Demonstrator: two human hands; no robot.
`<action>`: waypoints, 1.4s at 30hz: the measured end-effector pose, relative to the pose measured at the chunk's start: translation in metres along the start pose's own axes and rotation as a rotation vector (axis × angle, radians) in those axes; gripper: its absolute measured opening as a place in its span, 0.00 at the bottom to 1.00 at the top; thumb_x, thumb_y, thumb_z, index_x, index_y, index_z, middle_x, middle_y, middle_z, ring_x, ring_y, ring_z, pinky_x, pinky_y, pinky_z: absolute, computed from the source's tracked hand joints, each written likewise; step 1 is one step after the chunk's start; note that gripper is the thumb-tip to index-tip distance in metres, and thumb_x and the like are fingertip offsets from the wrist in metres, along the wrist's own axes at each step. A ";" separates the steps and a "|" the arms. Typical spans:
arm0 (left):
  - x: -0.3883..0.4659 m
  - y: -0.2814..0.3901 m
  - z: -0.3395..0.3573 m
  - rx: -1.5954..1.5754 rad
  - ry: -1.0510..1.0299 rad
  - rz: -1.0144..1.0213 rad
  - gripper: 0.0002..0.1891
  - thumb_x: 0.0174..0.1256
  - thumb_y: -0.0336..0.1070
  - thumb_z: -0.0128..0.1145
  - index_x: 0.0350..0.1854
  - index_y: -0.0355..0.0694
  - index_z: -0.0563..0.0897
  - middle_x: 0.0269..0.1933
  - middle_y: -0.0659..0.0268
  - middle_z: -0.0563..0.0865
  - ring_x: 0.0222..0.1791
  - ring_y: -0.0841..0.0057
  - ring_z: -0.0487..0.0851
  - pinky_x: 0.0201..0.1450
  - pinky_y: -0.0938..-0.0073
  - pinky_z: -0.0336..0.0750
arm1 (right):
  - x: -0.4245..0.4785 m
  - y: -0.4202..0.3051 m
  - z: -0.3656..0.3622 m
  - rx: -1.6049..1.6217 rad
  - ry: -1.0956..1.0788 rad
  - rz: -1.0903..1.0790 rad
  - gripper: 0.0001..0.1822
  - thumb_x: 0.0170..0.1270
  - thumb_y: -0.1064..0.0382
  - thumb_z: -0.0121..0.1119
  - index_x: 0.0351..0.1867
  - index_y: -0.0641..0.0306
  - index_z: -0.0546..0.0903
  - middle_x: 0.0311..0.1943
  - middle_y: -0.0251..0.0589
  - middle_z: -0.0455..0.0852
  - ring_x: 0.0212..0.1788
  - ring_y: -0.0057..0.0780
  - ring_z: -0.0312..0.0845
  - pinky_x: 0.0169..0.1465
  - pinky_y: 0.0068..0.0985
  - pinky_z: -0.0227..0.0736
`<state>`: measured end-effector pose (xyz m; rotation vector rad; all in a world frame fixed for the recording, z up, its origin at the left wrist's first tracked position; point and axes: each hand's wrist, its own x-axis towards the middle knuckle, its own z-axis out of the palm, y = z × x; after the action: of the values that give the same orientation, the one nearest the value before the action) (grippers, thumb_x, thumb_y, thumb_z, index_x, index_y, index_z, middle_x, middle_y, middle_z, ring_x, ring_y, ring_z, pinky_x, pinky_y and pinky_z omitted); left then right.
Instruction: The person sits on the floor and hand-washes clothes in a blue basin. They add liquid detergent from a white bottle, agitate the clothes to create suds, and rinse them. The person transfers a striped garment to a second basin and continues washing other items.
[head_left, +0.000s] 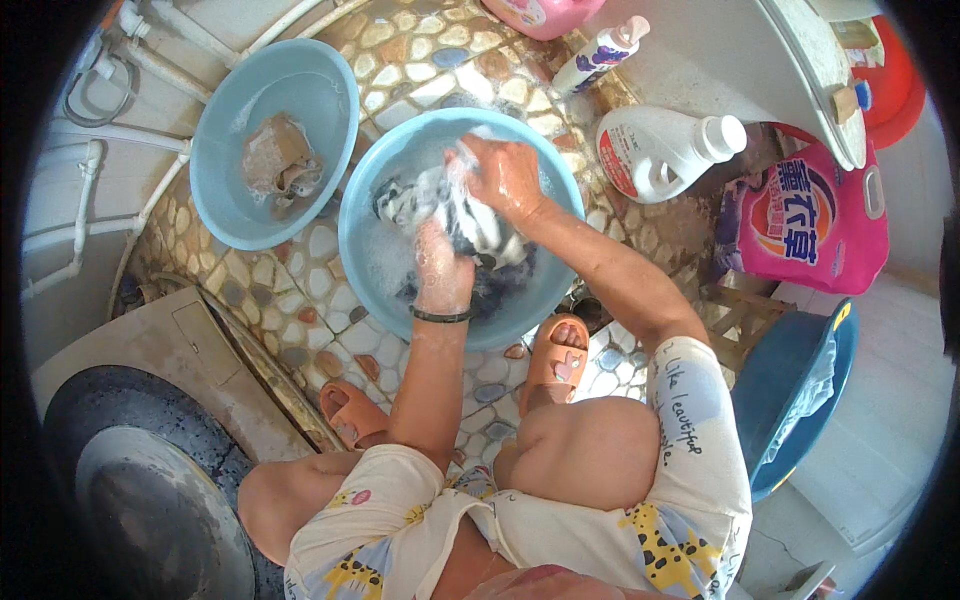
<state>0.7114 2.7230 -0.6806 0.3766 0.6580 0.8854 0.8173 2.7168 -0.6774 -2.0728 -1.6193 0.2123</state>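
Between my knees and the wall stands a light blue plastic basin (351, 277) of sudsy water. A wet black-and-white patterned cloth (480, 225) is bunched up in it, partly lifted out of the foam. My right hand (504, 176) is closed on the cloth's upper part, with foam on the fingers. Lower down, my left hand (444, 266) grips the same cloth from the near side; its fingertips are hidden in the folds. A dark band circles the left wrist. Darker fabric (510, 289) lies under water near the basin's front.
At left a second blue basin (330, 82) holds a soaked beige cloth (277, 154). A white detergent bottle (660, 154), a pump bottle (600, 56) and a pink detergent bag (817, 217) stand at right. White pipes (82, 202) line the left wall. The floor (375, 360) is pebble-patterned.
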 end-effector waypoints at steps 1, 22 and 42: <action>0.005 0.000 -0.028 0.786 -0.121 0.406 0.18 0.74 0.39 0.43 0.59 0.36 0.73 0.56 0.60 0.79 0.55 0.68 0.78 0.59 0.66 0.74 | 0.002 0.007 -0.005 0.067 0.049 -0.016 0.09 0.52 0.56 0.62 0.31 0.56 0.80 0.22 0.46 0.81 0.26 0.44 0.81 0.26 0.38 0.73; -0.007 0.004 -0.061 0.142 -0.172 0.162 0.11 0.70 0.39 0.47 0.47 0.40 0.78 0.46 0.64 0.82 0.48 0.74 0.79 0.55 0.72 0.74 | -0.024 -0.045 0.000 0.116 0.181 -0.291 0.03 0.50 0.60 0.60 0.25 0.53 0.80 0.20 0.44 0.83 0.23 0.43 0.81 0.29 0.39 0.75; 0.021 -0.016 -0.052 0.270 -0.045 0.158 0.12 0.70 0.38 0.50 0.50 0.39 0.78 0.51 0.61 0.81 0.51 0.70 0.80 0.56 0.67 0.75 | -0.022 -0.015 0.008 0.068 0.177 -0.450 0.11 0.53 0.57 0.64 0.19 0.56 0.77 0.20 0.38 0.81 0.19 0.39 0.77 0.25 0.31 0.72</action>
<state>0.6956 2.7324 -0.7356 0.6967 0.7155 0.9372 0.7948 2.7010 -0.6812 -1.5752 -1.8822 -0.0697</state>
